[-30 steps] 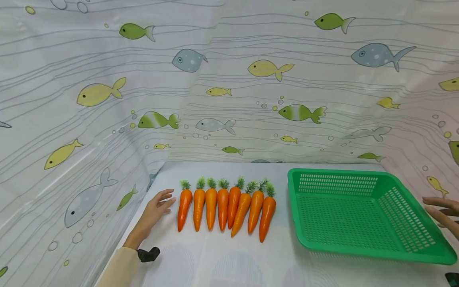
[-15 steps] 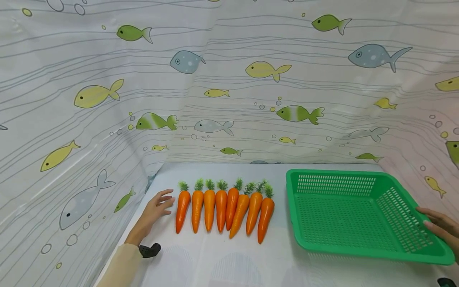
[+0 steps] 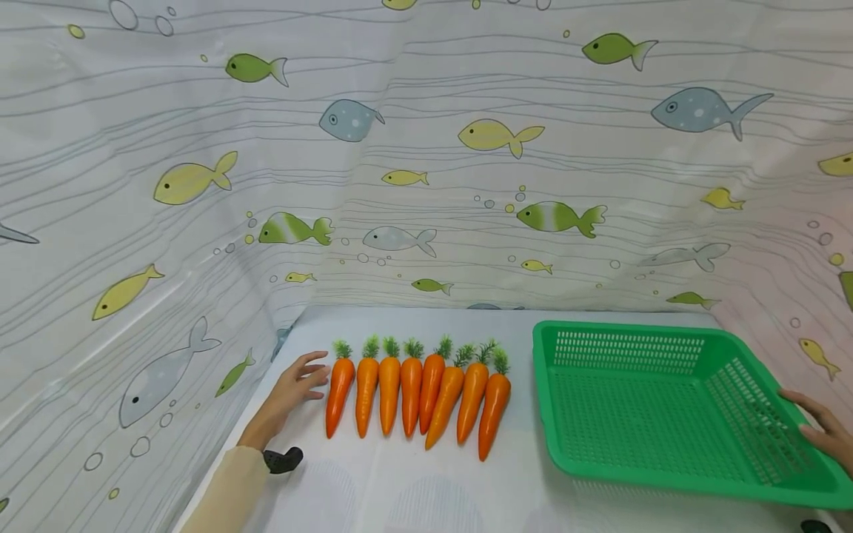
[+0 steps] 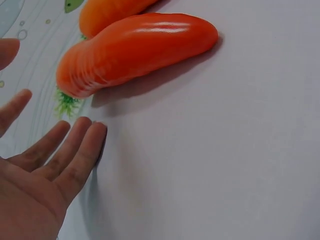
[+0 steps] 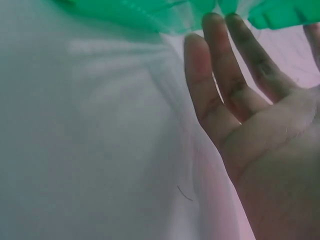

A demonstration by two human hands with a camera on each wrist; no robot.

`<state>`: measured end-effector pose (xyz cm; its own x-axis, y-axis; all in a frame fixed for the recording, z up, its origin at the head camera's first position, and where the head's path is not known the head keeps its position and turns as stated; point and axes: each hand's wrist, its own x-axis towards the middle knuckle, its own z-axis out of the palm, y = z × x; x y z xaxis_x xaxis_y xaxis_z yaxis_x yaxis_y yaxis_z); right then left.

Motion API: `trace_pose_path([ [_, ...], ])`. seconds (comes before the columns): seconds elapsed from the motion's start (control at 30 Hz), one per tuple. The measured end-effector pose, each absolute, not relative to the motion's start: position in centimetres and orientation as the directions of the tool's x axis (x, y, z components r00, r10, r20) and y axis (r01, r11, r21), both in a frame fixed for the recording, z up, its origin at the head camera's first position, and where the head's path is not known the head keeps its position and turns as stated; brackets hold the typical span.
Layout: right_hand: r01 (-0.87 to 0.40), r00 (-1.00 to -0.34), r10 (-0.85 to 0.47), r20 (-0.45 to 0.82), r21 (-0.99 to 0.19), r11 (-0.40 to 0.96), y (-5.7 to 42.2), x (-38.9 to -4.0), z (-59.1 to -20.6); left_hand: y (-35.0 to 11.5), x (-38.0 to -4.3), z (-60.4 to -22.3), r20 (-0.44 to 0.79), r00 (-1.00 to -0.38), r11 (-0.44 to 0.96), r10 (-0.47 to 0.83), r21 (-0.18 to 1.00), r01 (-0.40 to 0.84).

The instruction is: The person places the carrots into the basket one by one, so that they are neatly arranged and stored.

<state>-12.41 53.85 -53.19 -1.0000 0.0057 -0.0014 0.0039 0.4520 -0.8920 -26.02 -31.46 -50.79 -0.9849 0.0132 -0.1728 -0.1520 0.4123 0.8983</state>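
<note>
A row of several orange carrots (image 3: pixel 411 396) with green tufts lies on the white table, tips toward me. My left hand (image 3: pixel 293 396) rests just left of the leftmost carrot (image 3: pixel 340 397), apart from it. In the left wrist view the fingers (image 4: pixel 82 155) are spread, loosely bent and hold nothing; the red-orange carrot (image 4: pixel 135 52) lies beyond them. At the right, a green plastic basket (image 3: pixel 620 480) has nothing in it. My right hand (image 3: pixel 829 431) holds its right rim. The right wrist view shows long fingers (image 5: pixel 235 95) reaching the basket's (image 5: pixel 150 15) green edge.
A white fish-print sheet (image 3: pixel 433 200) forms walls at the back, left and right. Bare white tabletop (image 3: pixel 400 481) lies in front of the carrots. The black wrist camera mount (image 3: pixel 283 460) sits by my left wrist, above the table.
My right hand has come in from the right and onto the basket's right rim. The basket's near right corner has shifted slightly. My left hand stays beside the carrots.
</note>
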Motion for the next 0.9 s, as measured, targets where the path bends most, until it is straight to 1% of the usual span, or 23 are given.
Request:
trace_pose_path([
  [0.03, -0.002, -1.0, 0.004, 0.004, -0.89, 0.455, 54.0, -12.5, -53.4, -31.4, -26.0, -50.8, -0.175, -0.984, 0.412, 0.013, 0.898, -0.154],
  [0.07, -0.014, -1.0, -0.005, 0.013, -0.911, 0.412, 54.1, -12.5, -53.5, -31.3, -26.1, -50.8, -0.177, -0.984, 0.414, 0.013, 0.897, -0.156],
  [0.13, -0.036, -0.999, -0.04, 0.026, -0.958, 0.283, 54.3, -12.5, -53.9, -31.2, -26.1, -50.7, -0.18, -0.984, 0.421, 0.014, 0.893, -0.157],
  [0.2, -0.147, -0.988, -0.084, 0.13, -0.955, 0.258, 54.4, -12.6, -54.4, -31.0, -26.2, -50.7, -0.182, -0.983, 0.427, 0.014, 0.89, -0.158],
  [0.27, -0.263, -0.964, -0.116, 0.24, -0.93, 0.256, 54.5, -12.7, -55.0, -30.8, -26.3, -50.7, -0.182, -0.983, 0.439, 0.017, 0.885, -0.157],
  [0.33, -0.369, -0.929, -0.142, 0.341, -0.86, 0.353, 54.4, -12.8, -55.4, -30.7, -26.3, -50.8, -0.189, -0.982, 0.444, 0.011, 0.881, -0.164],
  [0.37, -0.396, -0.918, -0.152, 0.366, -0.835, 0.382, 54.5, -12.8, -55.6, -30.7, -26.3, -50.8, -0.192, -0.981, 0.446, 0.008, 0.879, -0.168],
  [0.43, -0.393, -0.919, -0.173, 0.353, -0.846, 0.36, 54.5, -12.8, -55.6, -30.8, -26.3, -50.8, -0.198, -0.98, 0.451, 0.002, 0.875, -0.175],
  [0.47, -0.374, -0.925, -0.195, 0.326, -0.871, 0.318, 54.7, -12.7, -55.6, -30.8, -26.3, -50.7, -0.199, -0.98, 0.451, -0.001, 0.875, -0.178],
  [0.5, -0.349, -0.933, -0.207, 0.296, -0.884, 0.311, 54.8, -12.7, -55.5, -30.8, -26.3, -50.7, -0.202, -0.979, 0.449, -0.006, 0.874, -0.183],
  [0.57, -0.271, -0.95, -0.221, 0.223, -0.936, 0.223, 55.0, -12.5, -55.3, -30.9, -26.4, -50.7, -0.2, -0.98, 0.453, -0.007, 0.873, -0.182],
  [0.63, -0.247, -0.952, -0.234, 0.197, -0.946, 0.209, 55.2, -12.6, -55.4, -31.0, -26.4, -50.7, -0.199, -0.98, 0.458, -0.009, 0.87, -0.18],
  [0.7, -0.274, -0.95, -0.227, 0.216, -0.924, 0.268, 55.3, -12.6, -55.5, -31.0, -26.5, -50.7, -0.194, -0.981, 0.466, -0.004, 0.868, -0.173],
  [0.73, -0.294, -0.945, -0.228, 0.235, -0.917, 0.271, 55.4, -12.7, -55.6, -31.0, -26.5, -50.7, -0.191, -0.982, 0.467, 0.001, 0.868, -0.168],
  [0.87, -0.399, -0.915, -0.227, 0.333, -0.83, 0.389, 55.8, -12.8, -56.1, -30.7, -26.6, -50.8, -0.179, -0.984, 0.472, 0.018, 0.869, -0.15],
  [0.9, -0.415, -0.907, -0.234, 0.349, -0.835, 0.362, 56.0, -12.8, -56.2, -30.6, -26.6, -50.8, -0.177, -0.984, 0.476, 0.024, 0.868, -0.145],
])
